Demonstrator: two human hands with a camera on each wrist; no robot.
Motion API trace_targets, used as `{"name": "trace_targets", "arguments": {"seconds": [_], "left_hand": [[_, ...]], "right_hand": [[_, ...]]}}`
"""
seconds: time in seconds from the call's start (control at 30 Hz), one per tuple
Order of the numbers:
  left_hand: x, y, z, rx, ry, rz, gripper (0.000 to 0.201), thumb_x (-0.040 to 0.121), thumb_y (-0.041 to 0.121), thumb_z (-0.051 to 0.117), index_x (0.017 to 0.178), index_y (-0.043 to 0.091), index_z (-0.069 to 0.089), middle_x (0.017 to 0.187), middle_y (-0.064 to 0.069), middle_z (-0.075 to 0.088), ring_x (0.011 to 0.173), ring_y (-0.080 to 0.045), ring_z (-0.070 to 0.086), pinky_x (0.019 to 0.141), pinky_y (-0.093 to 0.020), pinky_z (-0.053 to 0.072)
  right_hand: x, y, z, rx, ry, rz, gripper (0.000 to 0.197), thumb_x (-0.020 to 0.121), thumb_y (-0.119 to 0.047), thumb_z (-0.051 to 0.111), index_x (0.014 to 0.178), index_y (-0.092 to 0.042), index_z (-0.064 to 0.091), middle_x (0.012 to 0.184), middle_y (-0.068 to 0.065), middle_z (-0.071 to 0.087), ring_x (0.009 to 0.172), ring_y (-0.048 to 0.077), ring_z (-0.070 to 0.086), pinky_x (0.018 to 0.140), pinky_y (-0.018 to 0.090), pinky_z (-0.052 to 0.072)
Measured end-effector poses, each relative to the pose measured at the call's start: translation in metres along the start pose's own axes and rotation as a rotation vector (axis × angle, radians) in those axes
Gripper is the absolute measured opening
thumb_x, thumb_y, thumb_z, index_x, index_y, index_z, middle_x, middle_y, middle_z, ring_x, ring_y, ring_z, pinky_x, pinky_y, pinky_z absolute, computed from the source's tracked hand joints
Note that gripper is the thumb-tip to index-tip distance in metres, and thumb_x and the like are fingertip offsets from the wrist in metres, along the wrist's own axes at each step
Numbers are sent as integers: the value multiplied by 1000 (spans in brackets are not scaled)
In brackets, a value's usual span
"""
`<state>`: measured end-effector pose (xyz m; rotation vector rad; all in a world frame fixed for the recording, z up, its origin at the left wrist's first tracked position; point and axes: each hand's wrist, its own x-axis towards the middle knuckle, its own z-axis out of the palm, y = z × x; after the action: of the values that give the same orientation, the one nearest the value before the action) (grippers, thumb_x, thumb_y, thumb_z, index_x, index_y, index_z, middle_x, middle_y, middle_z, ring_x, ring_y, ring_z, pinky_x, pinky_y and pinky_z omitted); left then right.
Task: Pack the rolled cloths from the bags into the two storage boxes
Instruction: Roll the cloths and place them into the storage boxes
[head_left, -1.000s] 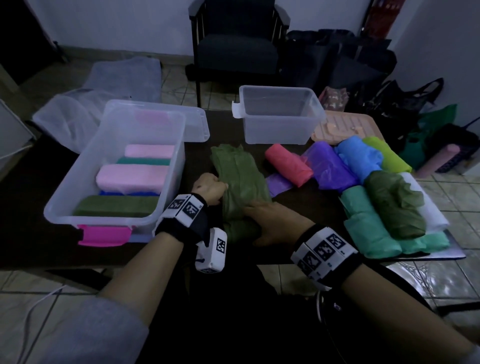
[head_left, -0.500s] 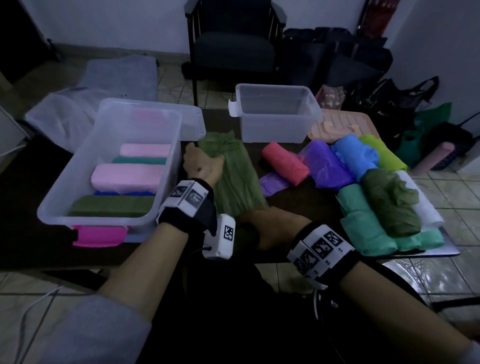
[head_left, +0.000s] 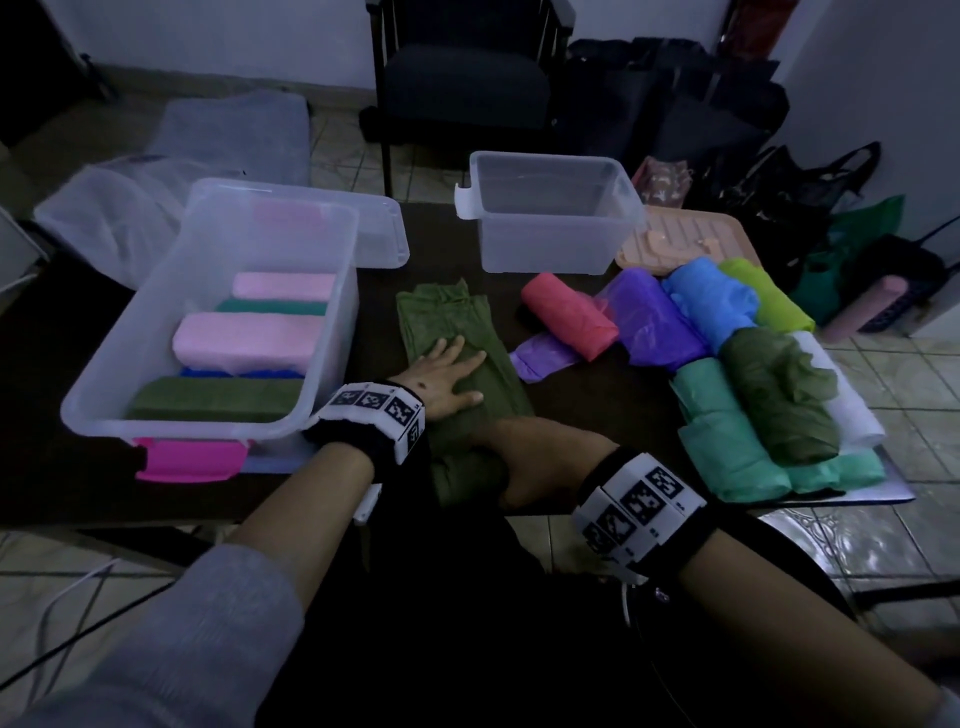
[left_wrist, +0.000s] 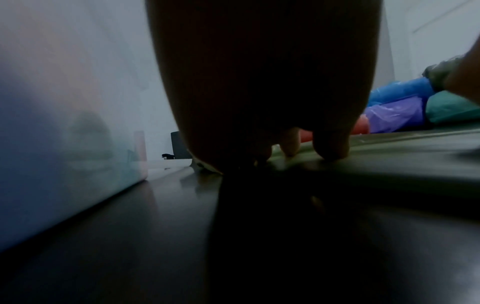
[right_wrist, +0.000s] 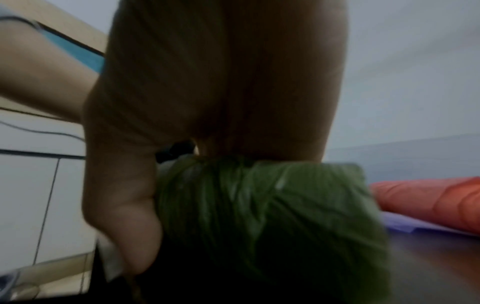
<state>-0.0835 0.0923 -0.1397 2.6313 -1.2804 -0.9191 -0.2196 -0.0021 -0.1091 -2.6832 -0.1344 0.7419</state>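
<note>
A dark green bag (head_left: 452, 322) lies stretched flat on the dark table, between the two clear boxes. My left hand (head_left: 447, 374) presses on its middle with straight fingers (left_wrist: 332, 148). At the table's near edge my right hand (head_left: 524, 462) grips the bag's bulky end (right_wrist: 259, 205), where a roll sits inside. The left storage box (head_left: 340, 291) holds pink, teal, blue and green rolled cloths. The far storage box (head_left: 550, 249) looks empty. Several bagged rolls lie at the right: red (head_left: 566, 317), purple (head_left: 654, 322), blue (head_left: 711, 301), lime, teal (head_left: 727, 431) and dark green (head_left: 779, 389).
A clear lid (head_left: 379, 234) lies behind the left box, a peach lid (head_left: 675, 239) behind the pile. An empty purple bag (head_left: 540, 358) lies by the red roll. A dark chair (head_left: 467, 83) and black bags stand beyond the table.
My left hand let go of the bunched green bag and now lies flat on it. The bag is stretched out away from me. My right hand slid back to the near end.
</note>
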Motion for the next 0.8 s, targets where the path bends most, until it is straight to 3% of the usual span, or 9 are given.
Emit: {"name": "trace_targets", "arguments": {"seconds": [0.17, 0.37, 0.47, 0.57, 0.7, 0.8], "left_hand": [[-2, 1, 1, 40, 6, 11, 64, 99, 42, 34, 150, 26, -1, 157, -5, -16, 144, -25, -16, 116, -37, -2], [-3, 2, -1, 23, 13, 13, 65, 99, 41, 37, 150, 25, 0, 157, -6, -14, 145, -26, -14, 116, -37, -2], [-4, 4, -2, -2, 21, 15, 66, 98, 40, 39, 150, 25, 2, 158, -6, -13, 145, -26, -13, 116, -37, -1], [-6, 4, -3, -48, 42, 24, 66, 98, 38, 42, 151, 25, 5, 158, -6, -10, 145, -25, -10, 117, -37, 1], [-11, 4, -2, -233, 221, 73, 65, 95, 32, 50, 150, 25, 15, 159, 0, 1, 146, -18, 4, 116, -32, 8], [-17, 3, -2, -327, 436, 62, 50, 95, 26, 51, 143, 19, 36, 156, 0, 19, 143, -16, 19, 114, -26, 13]], "right_hand": [[1, -2, 4, -2, -16, -12, 63, 73, -22, 75, 130, -14, 50, 123, 11, 57, 112, 26, 55, 89, 31, 46], [-1, 1, 6, 49, 99, -13, 53, 70, -19, 79, 113, -6, 49, 115, 13, 59, 104, 28, 57, 71, 22, 33], [-3, 3, 6, 24, 128, -51, 55, 70, -25, 80, 115, -8, 54, 118, 12, 54, 110, 26, 50, 78, 21, 32], [-5, 2, 2, -42, 119, -39, 65, 72, -34, 78, 129, -16, 52, 127, 8, 47, 119, 24, 40, 95, 32, 36], [-7, 7, -1, 151, 162, -19, 73, 68, -30, 82, 129, -11, 47, 124, 7, 58, 115, 22, 53, 89, 24, 37], [-6, 8, -6, 134, 145, 39, 61, 69, -31, 82, 117, -7, 53, 113, 10, 60, 105, 24, 56, 79, 25, 38]]}}
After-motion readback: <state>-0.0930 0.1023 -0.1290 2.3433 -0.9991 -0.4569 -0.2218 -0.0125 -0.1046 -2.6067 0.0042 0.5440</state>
